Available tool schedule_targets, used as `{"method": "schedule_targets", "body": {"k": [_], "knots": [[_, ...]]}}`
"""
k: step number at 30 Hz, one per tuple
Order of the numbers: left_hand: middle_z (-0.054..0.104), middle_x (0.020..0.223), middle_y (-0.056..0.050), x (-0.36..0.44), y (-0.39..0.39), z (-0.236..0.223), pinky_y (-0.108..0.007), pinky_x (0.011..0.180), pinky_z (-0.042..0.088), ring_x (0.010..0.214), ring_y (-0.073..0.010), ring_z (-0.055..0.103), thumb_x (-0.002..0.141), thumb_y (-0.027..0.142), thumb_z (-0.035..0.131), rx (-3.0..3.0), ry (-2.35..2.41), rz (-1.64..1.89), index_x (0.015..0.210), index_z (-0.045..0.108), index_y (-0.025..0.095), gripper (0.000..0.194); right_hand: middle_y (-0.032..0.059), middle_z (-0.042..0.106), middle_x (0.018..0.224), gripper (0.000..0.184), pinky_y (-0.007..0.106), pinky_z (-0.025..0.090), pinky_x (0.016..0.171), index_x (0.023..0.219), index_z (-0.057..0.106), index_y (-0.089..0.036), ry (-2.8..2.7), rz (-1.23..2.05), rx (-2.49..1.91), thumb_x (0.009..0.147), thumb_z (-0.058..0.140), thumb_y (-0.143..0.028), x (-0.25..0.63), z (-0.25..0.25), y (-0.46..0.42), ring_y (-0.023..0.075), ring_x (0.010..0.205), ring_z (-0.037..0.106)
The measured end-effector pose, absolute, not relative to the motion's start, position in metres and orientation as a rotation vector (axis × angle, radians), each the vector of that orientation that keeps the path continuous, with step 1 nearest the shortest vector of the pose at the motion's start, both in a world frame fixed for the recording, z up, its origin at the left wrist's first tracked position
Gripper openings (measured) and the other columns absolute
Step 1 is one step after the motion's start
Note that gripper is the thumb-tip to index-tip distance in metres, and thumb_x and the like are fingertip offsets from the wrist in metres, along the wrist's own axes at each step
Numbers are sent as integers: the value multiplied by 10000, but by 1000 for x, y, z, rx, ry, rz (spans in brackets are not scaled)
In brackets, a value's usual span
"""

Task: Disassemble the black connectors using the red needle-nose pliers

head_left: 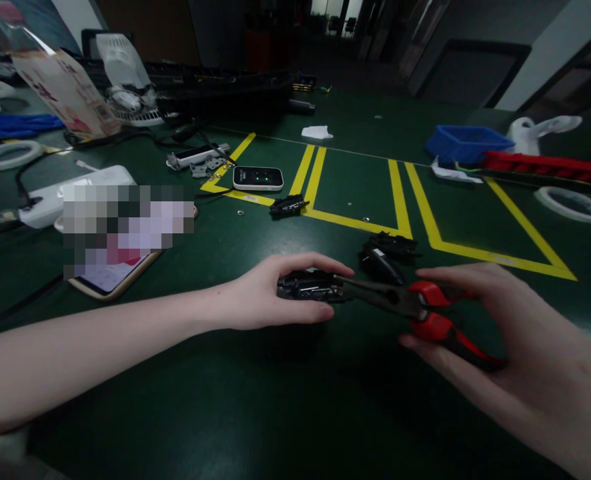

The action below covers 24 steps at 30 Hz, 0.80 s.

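Above a green table (215, 420), needle-nose pliers (428, 325) meet a black plastic part (308, 288)

The left hand (263, 293) pinches the part; the right hand (528, 343) is wrapped around the red-handled pliers, their tips at the part's right end. Just beyond lie loose black pieces (383, 264) and, leftward, a smartphone (130, 250); farther, yellow tape (355, 223) and a blue bin (468, 143).

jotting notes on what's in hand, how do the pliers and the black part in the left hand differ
The pliers have red handles; the black part shows no red. The right hand holds the pliers; the left hand grips the black part. The pliers look longer than the black part. Both are over the green table.
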<state>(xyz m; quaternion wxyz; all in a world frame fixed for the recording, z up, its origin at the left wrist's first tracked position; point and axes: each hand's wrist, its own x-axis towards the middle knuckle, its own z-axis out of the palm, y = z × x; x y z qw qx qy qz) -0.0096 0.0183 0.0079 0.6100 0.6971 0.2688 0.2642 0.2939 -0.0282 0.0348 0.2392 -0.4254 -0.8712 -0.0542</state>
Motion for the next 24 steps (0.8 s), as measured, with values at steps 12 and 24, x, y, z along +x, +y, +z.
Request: {"method": "schedule_targets", "body": {"k": [12, 24], "knots": [[684, 1181, -60, -10, 14, -2, -402, 926, 619, 1068, -244, 698, 907, 265, 788, 1399, 590, 474, 1663, 313, 330, 896, 36, 660, 1003, 305, 352, 584, 631, 1205, 585, -291, -2149, 128, -1174, 1018, 679, -513, 283, 4, -37, 224, 799, 694], [560, 1476, -125, -5, 2, 6, -529, 1068, 555, 1294, -339, 620, 731, 373, 977, 1791, 816, 528, 1365, 510, 263, 796, 22, 650, 1023, 239, 401, 629, 674, 1194, 594, -338, -1850, 202, -1132, 997, 698, -426, 294, -3, -32, 249, 857, 698]]}}
